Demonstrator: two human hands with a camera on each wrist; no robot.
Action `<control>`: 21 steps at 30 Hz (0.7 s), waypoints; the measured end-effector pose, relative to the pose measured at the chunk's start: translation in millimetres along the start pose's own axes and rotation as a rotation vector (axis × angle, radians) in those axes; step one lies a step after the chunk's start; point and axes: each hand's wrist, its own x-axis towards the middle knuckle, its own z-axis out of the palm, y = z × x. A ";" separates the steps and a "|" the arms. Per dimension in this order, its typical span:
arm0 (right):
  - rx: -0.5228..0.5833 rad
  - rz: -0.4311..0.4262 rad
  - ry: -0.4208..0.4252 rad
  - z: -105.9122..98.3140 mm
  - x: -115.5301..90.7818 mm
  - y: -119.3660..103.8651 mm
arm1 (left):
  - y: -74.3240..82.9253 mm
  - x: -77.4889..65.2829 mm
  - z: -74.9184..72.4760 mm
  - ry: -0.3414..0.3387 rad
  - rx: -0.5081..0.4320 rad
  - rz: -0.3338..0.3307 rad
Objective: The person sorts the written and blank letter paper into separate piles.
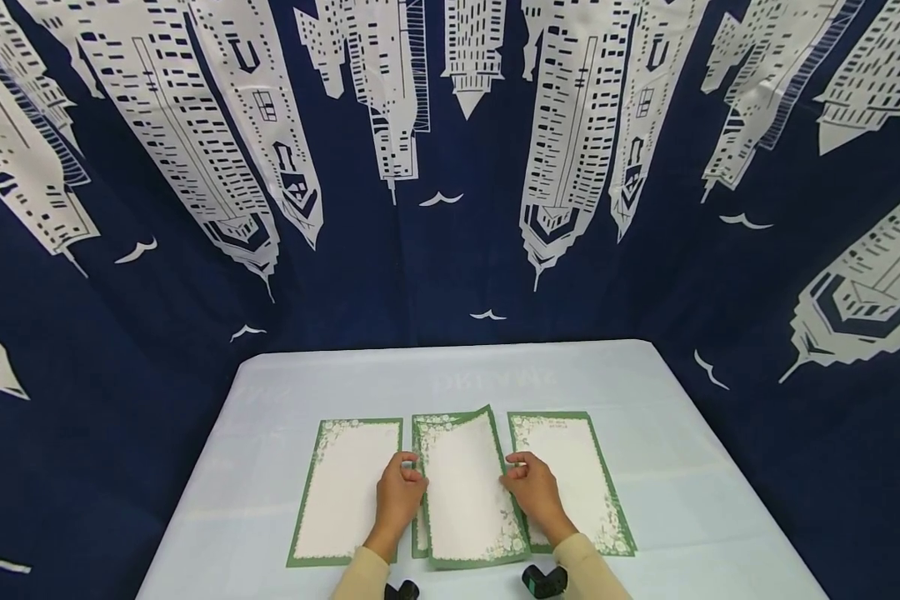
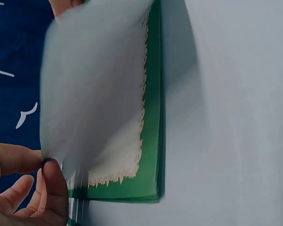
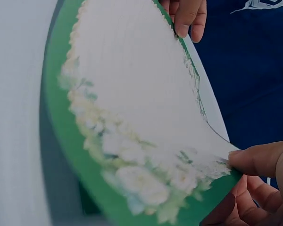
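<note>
Both hands hold one green-bordered paper sheet (image 1: pixel 465 492) with white flowers, raised and bowed over the middle pile (image 1: pixel 420 537). My left hand (image 1: pixel 401 496) pinches its left edge between thumb and fingers; the left wrist view shows the grip at the sheet's edge (image 2: pixel 94 75). The right hand (image 1: pixel 534 493) pinches the opposite edge. In the right wrist view its thumb (image 3: pixel 259 160) lies on top of the flowered corner, fingers underneath. The sheet's far right corner curls upward. Most of the pile below is hidden by it.
Similar green-bordered sheets lie on the left (image 1: pixel 348 492) and on the right (image 1: pixel 566 475), the right one with small print near its far edge. All rest on a white-covered table (image 1: pixel 270 433). A dark blue skyline-patterned cloth (image 1: pixel 450 267) surrounds the table.
</note>
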 end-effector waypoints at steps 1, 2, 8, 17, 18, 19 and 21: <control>-0.003 -0.001 -0.001 -0.2 0.4 0.2 | -0.1 0.7 -0.3 0.003 -0.007 0.001; -0.005 0.000 -0.001 -0.5 0.7 0.4 | 0.2 1.3 -0.8 0.005 -0.010 -0.001; 0.006 0.003 0.011 0.7 -0.2 -2.0 | 2.4 5.2 -8.3 0.031 -0.002 -0.003; 0.014 -0.053 -0.049 22.5 1.5 -24.2 | 0.3 9.9 -54.4 0.037 -0.015 -0.046; 0.006 -0.065 -0.071 27.2 2.1 -27.5 | -1.3 10.4 -62.4 0.045 -0.018 -0.054; 0.002 -0.073 -0.098 32.2 2.7 -30.9 | -3.8 11.1 -70.5 0.051 -0.027 -0.064; -0.006 -0.099 -0.161 42.9 4.0 -37.6 | -9.1 12.0 -87.2 0.064 -0.027 -0.088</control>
